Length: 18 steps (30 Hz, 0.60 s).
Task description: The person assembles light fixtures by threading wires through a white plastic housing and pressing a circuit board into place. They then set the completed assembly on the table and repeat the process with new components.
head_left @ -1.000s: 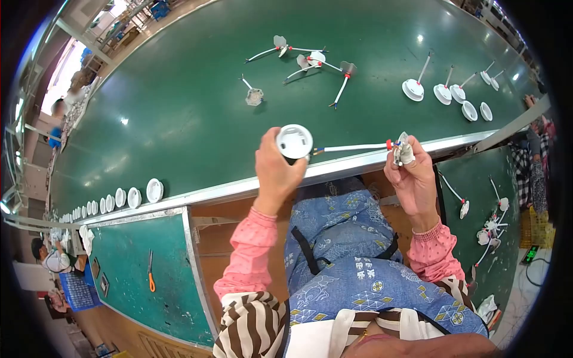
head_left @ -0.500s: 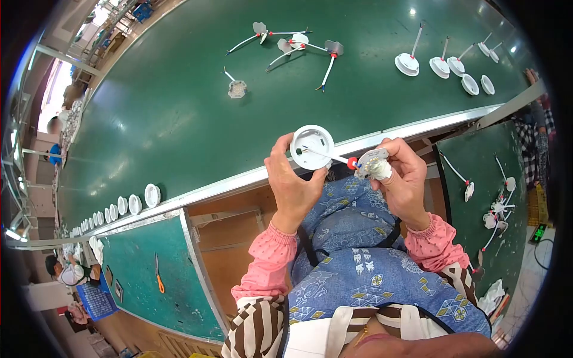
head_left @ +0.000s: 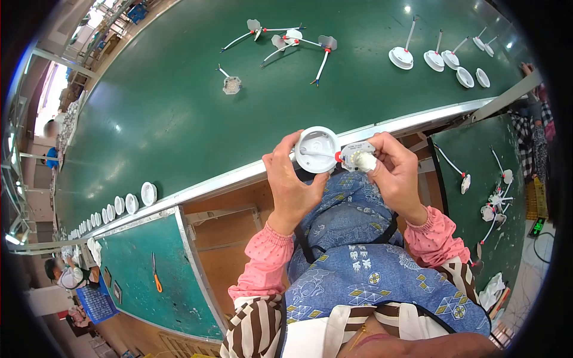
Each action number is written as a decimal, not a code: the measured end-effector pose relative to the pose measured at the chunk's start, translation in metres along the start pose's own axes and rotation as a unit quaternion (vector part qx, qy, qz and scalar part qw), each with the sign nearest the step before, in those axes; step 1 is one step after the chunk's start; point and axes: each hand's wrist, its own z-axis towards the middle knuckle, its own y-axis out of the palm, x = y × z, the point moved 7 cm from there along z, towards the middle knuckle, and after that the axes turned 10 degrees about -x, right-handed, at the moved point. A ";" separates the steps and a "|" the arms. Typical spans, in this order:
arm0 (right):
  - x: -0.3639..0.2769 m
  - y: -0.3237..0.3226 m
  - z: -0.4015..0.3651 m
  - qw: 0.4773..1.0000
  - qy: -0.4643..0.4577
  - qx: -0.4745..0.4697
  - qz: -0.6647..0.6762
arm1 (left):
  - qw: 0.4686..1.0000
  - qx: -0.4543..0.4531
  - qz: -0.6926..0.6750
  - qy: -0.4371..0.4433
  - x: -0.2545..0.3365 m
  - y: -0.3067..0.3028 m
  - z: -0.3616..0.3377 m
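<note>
In the head view my left hand (head_left: 289,188) grips a round white lamp housing (head_left: 308,158) by its rim, its open side facing up. My right hand (head_left: 399,174) pinches a small LED board (head_left: 352,150) just right of the housing, the thumb tip in a white covering. A white cable (head_left: 325,154) leads from the board, past a red collar (head_left: 338,157), into the housing. Whether its end passes through the housing's base is hidden.
More LED boards with cables (head_left: 291,37) lie across the green table (head_left: 179,119). White housings (head_left: 401,58) stand at the far right, with a row of them (head_left: 148,194) at left. Scissors (head_left: 157,277) rest on a lower side table; further boards (head_left: 496,198) lie at right.
My right hand has brought the LED board left, close to the housing, so less cable shows between them. The housing has turned slightly in my left hand.
</note>
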 end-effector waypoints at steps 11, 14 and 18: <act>-0.012 0.028 0.001 0.954 -0.071 0.025 -0.291 | 0.998 -0.017 0.030 0.047 0.042 0.002 -0.004; -0.007 0.029 0.000 0.954 -0.100 0.033 -0.279 | 0.999 -0.019 0.001 0.039 0.041 0.004 -0.007; -0.009 0.027 -0.001 0.956 -0.069 0.002 -0.285 | 0.997 -0.034 -0.063 0.023 0.033 0.011 -0.011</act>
